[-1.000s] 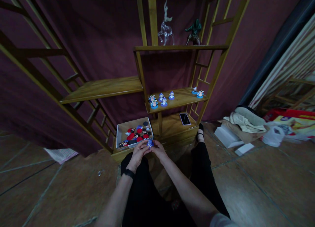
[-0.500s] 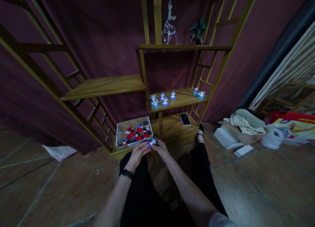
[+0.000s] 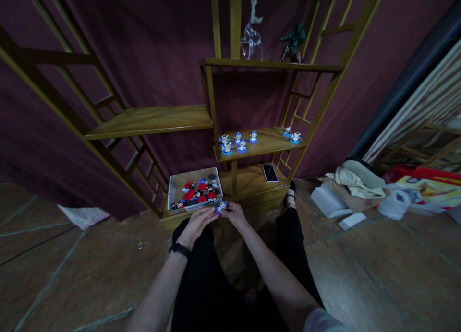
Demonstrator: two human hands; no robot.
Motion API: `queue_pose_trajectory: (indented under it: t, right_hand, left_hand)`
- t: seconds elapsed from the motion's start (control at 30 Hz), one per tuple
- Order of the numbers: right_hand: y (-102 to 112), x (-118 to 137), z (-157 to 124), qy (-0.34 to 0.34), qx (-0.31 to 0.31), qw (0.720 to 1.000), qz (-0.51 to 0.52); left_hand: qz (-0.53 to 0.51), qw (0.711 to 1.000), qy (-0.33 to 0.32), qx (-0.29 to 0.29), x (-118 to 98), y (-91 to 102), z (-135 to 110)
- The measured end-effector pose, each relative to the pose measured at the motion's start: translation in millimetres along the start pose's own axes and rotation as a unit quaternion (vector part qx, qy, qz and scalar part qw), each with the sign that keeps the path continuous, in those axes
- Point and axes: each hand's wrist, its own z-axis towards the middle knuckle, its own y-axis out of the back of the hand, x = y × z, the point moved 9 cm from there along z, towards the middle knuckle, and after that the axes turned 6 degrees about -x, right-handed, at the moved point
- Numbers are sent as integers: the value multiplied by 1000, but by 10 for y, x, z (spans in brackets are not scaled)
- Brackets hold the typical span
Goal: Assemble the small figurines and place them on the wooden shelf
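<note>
Between my two hands is a small purple-and-white figurine, held just in front of the box's near right corner. My left hand has its fingers closed on the figurine's left side. My right hand pinches it from the right. Right behind them, a white cardboard box holds several figurines with red, black and blue parts. On the middle shelf, several purple and blue-based figurines stand upright toward the left, and two blue-based figurines stand at the right end.
A phone lies on the lowest shelf. A clear deer statue and a dark green statue stand on the upper shelf. White boxes, cloth and a plastic bag lie on the floor at right.
The camera view has shifted slightly. Both hands still hold the purple-and-white figurine, which seems turned a little. The figurines on the shelf have stayed in place.
</note>
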Motion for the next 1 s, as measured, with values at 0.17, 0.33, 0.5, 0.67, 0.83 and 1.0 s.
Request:
queue_pose_trajectory:
  t: [0.17, 0.33, 0.5, 0.67, 0.83, 1.0]
  right_hand:
    - [2, 15, -54, 14, -16, 1000, 2]
    - [-64, 8, -182, -28, 6, 999, 44]
    - [-90, -14, -232, -63, -1, 993, 96]
    - [-75, -13, -227, -85, -30, 987, 131]
    - [-104, 43, -224, -92, -47, 984, 142]
    - [-180, 75, -225, -86, -36, 984, 152]
  left_hand:
    - [13, 1000, 6, -19, 3, -18, -15]
    - [6, 1000, 25, 13, -7, -104, -81]
    - [9, 999, 29, 16, 19, -95, -101]
    - [-32, 999, 29, -24, 48, -27, -29]
    - [-54, 997, 13, -62, 3, 14, -5]
    - [-109, 990, 5, -90, -32, 3, -75]
